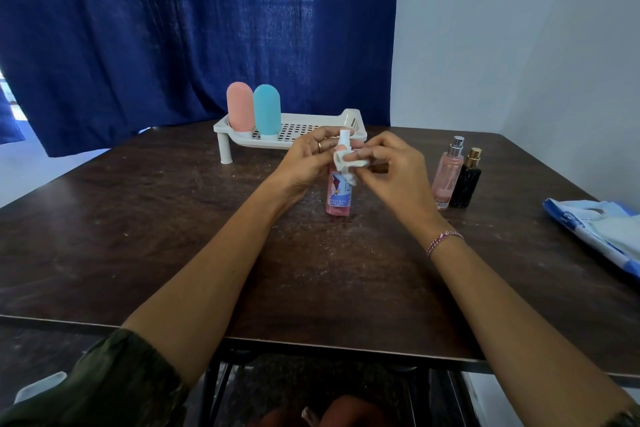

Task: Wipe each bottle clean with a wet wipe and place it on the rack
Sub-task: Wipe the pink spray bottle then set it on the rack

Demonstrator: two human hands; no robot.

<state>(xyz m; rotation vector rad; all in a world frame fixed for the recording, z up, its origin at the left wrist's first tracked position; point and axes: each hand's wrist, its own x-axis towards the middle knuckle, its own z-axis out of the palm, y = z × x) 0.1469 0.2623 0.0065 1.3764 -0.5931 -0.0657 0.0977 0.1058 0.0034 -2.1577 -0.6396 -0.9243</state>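
A pink bottle (240, 111) and a blue bottle (266, 109) are standing side by side at the left end of the white rack (354, 118) on the desk (138, 218). In front of the rack, the left hand (308, 159) is curling its fingers round the top of a pink spray bottle (338, 194), holding it upright. The label's small words are looking too blurry to read. The right hand (391, 166) is pinching a white wipe (348, 165) against the bottle's neck. Further right, a see-through pink bottle (446, 177) and a black bottle (465, 184) are standing close together. A blue and white pack (602, 232) is lying at the right edge, partly cut off.
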